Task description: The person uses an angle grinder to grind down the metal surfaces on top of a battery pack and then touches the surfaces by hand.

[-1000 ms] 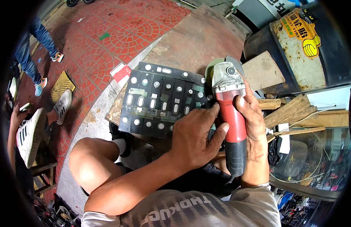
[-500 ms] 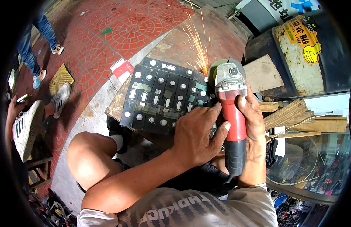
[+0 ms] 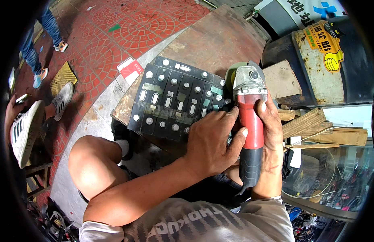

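My right hand (image 3: 268, 121) grips a red and black angle grinder (image 3: 250, 127), its silver head (image 3: 250, 84) pointing away from me and its disc (image 3: 234, 71) at the right end of a block of black battery cells (image 3: 179, 92). The cells have round metal posts and patches of tape, and lie on a worn board (image 3: 203, 36). My left hand (image 3: 209, 145) is closed over the block's near right corner, beside the grinder body, index finger and thumb close to it. Exactly what its hidden fingertips press on is hard to see.
One person's jeans-clad legs (image 3: 50, 28) are at upper left; another's sneaker (image 3: 28, 133) and hand with a phone (image 3: 11, 109) are at left. My bare knee (image 3: 92, 169) is below the block. Right are a rusty drum (image 3: 304, 64), wood offcuts (image 3: 308, 123), white wire and glass (image 3: 312, 173).
Orange sparks flew from the disc half a second ago; none show now. The block, grinder and both hands sit slightly higher and further right in the picture.
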`<state>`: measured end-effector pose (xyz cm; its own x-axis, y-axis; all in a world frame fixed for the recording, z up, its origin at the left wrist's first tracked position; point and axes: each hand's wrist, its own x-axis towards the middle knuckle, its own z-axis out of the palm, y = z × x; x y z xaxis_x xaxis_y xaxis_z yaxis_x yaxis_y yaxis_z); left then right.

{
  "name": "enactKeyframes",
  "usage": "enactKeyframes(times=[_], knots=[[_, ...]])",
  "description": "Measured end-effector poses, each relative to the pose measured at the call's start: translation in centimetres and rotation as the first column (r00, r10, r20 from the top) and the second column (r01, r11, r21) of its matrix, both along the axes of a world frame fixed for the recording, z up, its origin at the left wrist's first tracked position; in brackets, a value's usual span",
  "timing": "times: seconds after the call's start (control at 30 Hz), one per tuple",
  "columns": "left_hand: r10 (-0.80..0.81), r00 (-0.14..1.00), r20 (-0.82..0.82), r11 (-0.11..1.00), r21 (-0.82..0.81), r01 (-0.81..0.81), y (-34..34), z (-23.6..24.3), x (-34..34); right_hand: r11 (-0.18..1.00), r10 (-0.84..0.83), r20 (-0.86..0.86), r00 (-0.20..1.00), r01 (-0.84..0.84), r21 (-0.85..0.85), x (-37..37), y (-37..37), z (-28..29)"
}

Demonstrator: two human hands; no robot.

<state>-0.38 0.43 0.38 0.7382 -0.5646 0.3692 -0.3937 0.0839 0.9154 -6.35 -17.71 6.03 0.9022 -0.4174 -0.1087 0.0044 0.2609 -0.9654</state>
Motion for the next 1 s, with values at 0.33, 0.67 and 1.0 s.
enactKeyframes(times=[0.33, 0.67, 1.0], knots=[[0.015, 1.0, -0.001, 1.0, 0.003, -0.015, 0.23, -0.09, 0.03, 1.0, 0.01, -0.004, 1.0, -0.01, 0.01, 0.27, 0.49, 0.17], [-0.009, 1.0, -0.022, 1.0, 0.014, 0.01, 0.02, 0.01, 0.06, 1.0, -0.021, -0.007, 1.0, 0.021, 0.015, -0.2, 0.42, -0.03], [0.023, 1.0, -0.016, 1.0, -0.02, -0.023, 0.09, -0.24, -0.03, 1.0, -0.015, -0.023, 1.0, 0.016, 0.01, 0.09, 0.57, 0.03]])
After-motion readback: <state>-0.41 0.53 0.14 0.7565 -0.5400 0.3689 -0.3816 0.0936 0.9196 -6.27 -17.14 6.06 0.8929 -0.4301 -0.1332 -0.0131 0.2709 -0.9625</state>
